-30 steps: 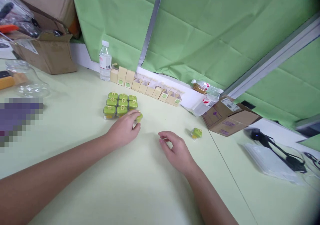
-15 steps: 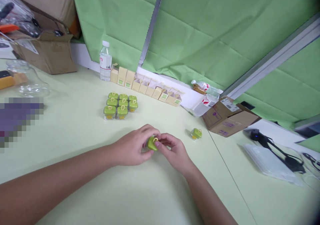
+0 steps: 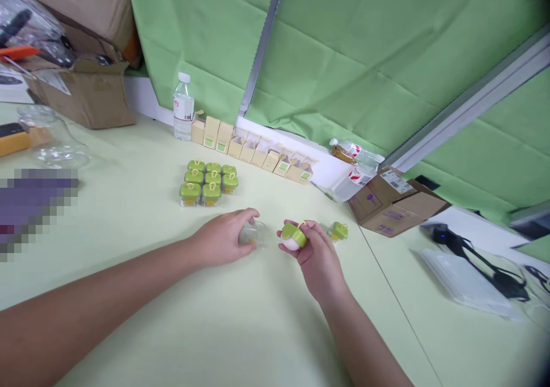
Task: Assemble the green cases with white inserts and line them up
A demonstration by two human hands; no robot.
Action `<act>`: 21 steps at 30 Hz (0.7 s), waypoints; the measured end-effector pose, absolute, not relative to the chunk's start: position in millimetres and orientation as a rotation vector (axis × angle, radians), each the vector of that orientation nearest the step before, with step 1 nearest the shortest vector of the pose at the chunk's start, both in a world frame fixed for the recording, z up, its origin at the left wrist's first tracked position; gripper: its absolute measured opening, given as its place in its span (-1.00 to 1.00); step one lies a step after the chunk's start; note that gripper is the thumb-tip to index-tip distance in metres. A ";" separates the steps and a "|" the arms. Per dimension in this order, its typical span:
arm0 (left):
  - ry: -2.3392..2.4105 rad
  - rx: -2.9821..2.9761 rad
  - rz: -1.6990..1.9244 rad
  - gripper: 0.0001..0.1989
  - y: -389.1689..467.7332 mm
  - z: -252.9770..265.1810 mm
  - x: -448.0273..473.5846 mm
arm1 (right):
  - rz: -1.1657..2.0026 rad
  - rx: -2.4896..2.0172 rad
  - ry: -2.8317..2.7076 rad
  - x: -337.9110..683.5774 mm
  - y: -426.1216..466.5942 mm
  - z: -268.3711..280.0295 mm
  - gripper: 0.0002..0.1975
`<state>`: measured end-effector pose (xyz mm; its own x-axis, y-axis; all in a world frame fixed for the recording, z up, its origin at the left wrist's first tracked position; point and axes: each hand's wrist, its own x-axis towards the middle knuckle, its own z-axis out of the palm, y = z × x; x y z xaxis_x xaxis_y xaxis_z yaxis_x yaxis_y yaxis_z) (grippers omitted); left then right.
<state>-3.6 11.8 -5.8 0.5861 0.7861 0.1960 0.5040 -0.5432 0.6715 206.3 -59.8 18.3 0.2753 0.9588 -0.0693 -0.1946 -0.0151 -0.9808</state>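
Note:
My left hand (image 3: 226, 236) is closed round a small clear container (image 3: 252, 234) whose top is off. In my right hand (image 3: 317, 255) is a green lid (image 3: 296, 235) with a pale loop on top and something white and rounded on its underside. The lid and the container are apart. Just behind my right hand, one closed clear container with a green lid (image 3: 339, 230) sits on the table. A cluster of several such green-lidded containers (image 3: 212, 178) stands to the left, beyond my left hand.
A row of small beige cartons (image 3: 258, 149) lines the wall beside an upright water bottle (image 3: 183, 106). Two bottles lie near an opened cardboard box (image 3: 393, 201) at right. Black headphones (image 3: 476, 261) rest on a clear plastic sheet. A glass jar (image 3: 54, 141) lies at left.
The green lid has come off the container. My right hand has moved right with the lid, while my left hand keeps the clear container, slightly further left.

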 end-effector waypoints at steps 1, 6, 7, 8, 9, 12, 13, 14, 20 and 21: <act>1.060 2.264 0.687 -0.47 14.5 -8.3 -4.4 | 1.152 -1.213 -0.794 207.5 -58.7 17.3 -0.79; 1.088 2.388 0.798 -0.46 17.5 -7.9 -6.4 | 1.315 -1.221 -0.671 205.7 -56.8 12.7 -0.80; 1.074 2.431 0.844 -0.47 15.9 -5.3 -6.1 | 1.359 -1.207 -0.677 204.5 -57.6 13.4 -0.80; 1.060 2.477 0.903 -0.48 13.8 -2.2 -5.4 | 1.395 -1.192 -0.692 203.2 -58.8 14.6 -0.80; 1.041 2.519 0.969 -0.51 11.2 1.0 -4.6 | 1.417 -1.182 -0.714 202.0 -60.2 16.1 -0.79; 0.921 2.573 1.090 -0.53 2.4 8.9 -2.0 | 1.423 -1.191 -0.778 198.6 -64.7 19.9 -0.69; 0.853 2.579 1.088 -0.50 -0.2 10.3 -1.3 | 1.417 -1.198 -0.793 197.4 -66.0 20.6 -0.67; 0.780 2.589 1.070 -0.47 -2.4 11.2 -0.7 | 1.414 -1.201 -0.809 196.2 -67.3 21.1 -0.65; 0.547 2.645 0.973 -0.46 -6.1 11.0 -0.1 | 1.470 -1.166 -0.892 186.9 -72.6 22.8 -0.63; 0.532 2.637 0.971 -0.47 -5.9 11.0 -0.1 | 1.476 -1.159 -0.887 185.2 -73.0 22.6 -0.64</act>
<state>-0.1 -5.9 11.0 0.7064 0.4304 0.5620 0.2417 -0.8929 0.3800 185.2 -73.0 22.6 -0.0207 0.9764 -0.2152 -0.2684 -0.2128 -0.9395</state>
